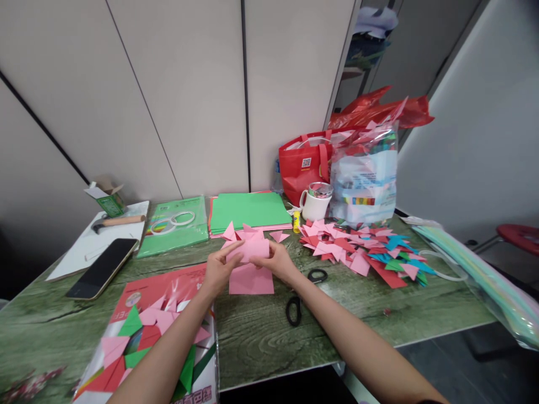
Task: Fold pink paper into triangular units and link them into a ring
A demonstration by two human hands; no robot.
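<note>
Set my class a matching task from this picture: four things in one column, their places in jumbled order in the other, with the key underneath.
Things
1. Bent pink paper
2. Hammer
3. Yellow glue stick
4. Scissors

Places
A. Just left of the white mug
B. On the table, partly hidden by the right forearm
C. Between the left hand and the right hand
D. On the white sheet, next to the green box

Right pairs: 1-C, 2-D, 3-A, 4-B
</note>
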